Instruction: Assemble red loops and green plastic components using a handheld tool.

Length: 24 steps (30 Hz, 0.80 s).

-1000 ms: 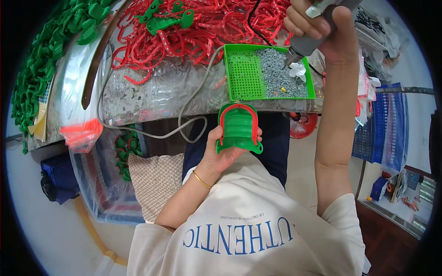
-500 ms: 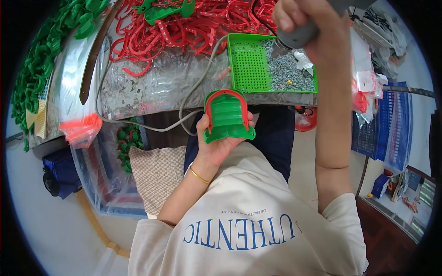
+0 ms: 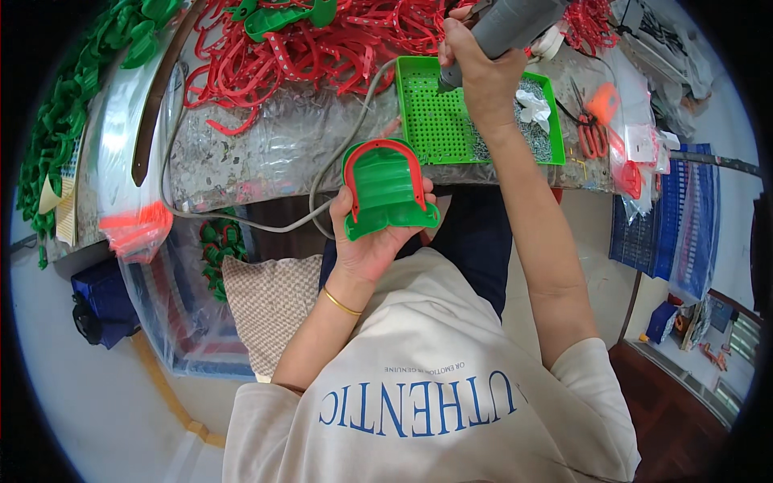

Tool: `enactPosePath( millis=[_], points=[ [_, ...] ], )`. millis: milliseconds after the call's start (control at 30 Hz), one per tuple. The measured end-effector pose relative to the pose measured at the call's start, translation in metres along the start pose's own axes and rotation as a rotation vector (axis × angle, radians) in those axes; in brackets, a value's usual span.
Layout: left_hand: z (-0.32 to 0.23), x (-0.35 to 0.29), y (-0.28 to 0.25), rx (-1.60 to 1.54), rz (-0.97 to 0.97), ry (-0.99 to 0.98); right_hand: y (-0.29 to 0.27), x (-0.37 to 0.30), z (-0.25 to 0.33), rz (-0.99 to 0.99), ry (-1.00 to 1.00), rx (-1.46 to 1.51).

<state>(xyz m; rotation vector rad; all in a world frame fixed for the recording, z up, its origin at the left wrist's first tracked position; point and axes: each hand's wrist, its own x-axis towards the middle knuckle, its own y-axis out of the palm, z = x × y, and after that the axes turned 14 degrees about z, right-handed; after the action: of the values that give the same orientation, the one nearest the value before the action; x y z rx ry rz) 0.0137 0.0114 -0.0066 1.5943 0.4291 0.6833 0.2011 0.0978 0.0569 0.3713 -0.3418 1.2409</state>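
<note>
My left hand (image 3: 364,256) is closed around a curved green plastic piece (image 3: 388,187), held from below over my lap. A red U-shaped strip (image 3: 382,144) with small holes lies along the piece's inner edge. In my right hand (image 3: 489,95) is a grey electric screwdriver (image 3: 515,28), gripped by its body. Its tip points down and left, over a green perforated tray (image 3: 427,101), apart from the green piece. Small metal screws (image 3: 531,146) fill the tray's right part, with a crumpled white scrap (image 3: 532,109) on them.
A tangle of red strips (image 3: 282,64) covers the back of the table. Green plastic pieces (image 3: 68,113) are heaped at the left. A grey cable (image 3: 241,222) loops over the front edge. Red-handled scissors (image 3: 593,138) lie right of the tray. A clear-lined bin stands below left.
My right hand has swung left and slightly down with the screwdriver, from the tray's right side to over its middle. My left hand has shifted slightly left with the green piece, which has tilted.
</note>
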Motion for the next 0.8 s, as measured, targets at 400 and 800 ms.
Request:
enactPosePath(
  millis=[400, 800],
  points=[
    [0.0, 0.001, -0.004, 0.011, -0.019, -0.001, 0.003, -0.003, -0.007, 0.019, 0.06, -0.005],
    [0.0, -0.002, -0.014, -0.067, -0.009, 0.005, 0.004, -0.003, -0.013, 0.013, 0.042, -0.019]
  ],
)
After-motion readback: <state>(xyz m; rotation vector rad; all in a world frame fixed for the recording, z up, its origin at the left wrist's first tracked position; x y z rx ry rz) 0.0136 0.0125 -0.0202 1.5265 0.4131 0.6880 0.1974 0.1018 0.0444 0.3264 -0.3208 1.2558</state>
